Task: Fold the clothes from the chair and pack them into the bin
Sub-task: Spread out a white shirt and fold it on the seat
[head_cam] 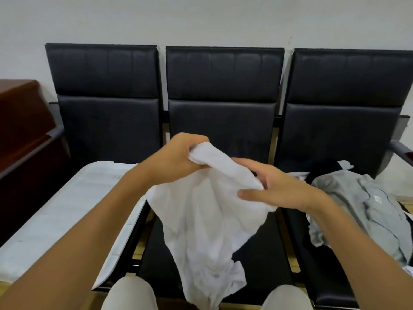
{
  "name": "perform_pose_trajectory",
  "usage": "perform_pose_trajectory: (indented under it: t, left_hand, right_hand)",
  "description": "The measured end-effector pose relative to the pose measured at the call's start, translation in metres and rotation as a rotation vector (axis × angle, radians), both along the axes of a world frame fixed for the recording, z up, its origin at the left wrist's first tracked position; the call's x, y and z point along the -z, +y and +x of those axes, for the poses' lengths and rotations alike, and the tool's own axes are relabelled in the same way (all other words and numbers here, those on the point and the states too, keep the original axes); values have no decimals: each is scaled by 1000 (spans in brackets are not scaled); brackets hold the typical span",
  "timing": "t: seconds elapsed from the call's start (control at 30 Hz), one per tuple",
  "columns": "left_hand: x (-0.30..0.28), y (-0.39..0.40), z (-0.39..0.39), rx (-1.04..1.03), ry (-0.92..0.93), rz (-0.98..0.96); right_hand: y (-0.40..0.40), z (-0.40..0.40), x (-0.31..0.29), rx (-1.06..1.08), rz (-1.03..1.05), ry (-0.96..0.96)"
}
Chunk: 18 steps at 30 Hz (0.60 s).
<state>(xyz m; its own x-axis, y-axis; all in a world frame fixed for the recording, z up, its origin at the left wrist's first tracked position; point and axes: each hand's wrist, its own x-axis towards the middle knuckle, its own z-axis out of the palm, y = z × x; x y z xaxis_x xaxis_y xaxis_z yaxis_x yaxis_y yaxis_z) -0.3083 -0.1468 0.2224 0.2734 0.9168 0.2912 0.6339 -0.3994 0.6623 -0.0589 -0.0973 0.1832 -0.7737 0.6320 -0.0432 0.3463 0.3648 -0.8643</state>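
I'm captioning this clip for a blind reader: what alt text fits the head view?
Both hands, the left hand and right hand, grip a crumpled white garment above the middle seat of a black three-seat bench. A pile of grey and dark clothes lies on the right seat; a pale bin sits on the left.

The garment [207, 211] at the centre is plain white, without print. At 3 o'clock a pale grey shirt [362, 198] carries a small white label, with a black garment [321, 170] just above it. The 3 chair seats [223, 86] are black with faint vertical stitching. At 8 o'clock the bin [67, 209] is translucent white. At 9 o'clock the cabinet [22, 113] is reddish brown. The wall [201, 19] is off-white
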Motion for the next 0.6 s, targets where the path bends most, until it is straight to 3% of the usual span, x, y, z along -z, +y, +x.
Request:
perform_pose_trajectory:
  t: [0.07, 0.13, 0.2, 0.27, 0.43, 0.57, 0.6]
  left_hand:
    - [-4, -6, 6, 115, 32, -6]
    - [-8, -7, 7, 143, 59, -1]
    - [-12, -7, 0, 88, 91, 47]
    - [-13, -7, -10, 3, 105, 126]
    - [-5, 2, -35, -317, 184, 424]
    - [28, 5, -24, -494, 329, 376]
    - [36, 1, -16, -470, 281, 356]
  right_hand:
    - [-6, -9, 1, -34, -64, 17]
    - [-8, -16, 9, -5, 4, -52]
    - [-5, -19, 18, 50, 126, -137]
    - [-6, -21, 25, 125, 99, -109]
    - [-22, -33, 29, 230, -270, 117]
    - [-32, -56, 6, 400, -672, 502]
    - [-34, -61, 0, 406, -734, 592]
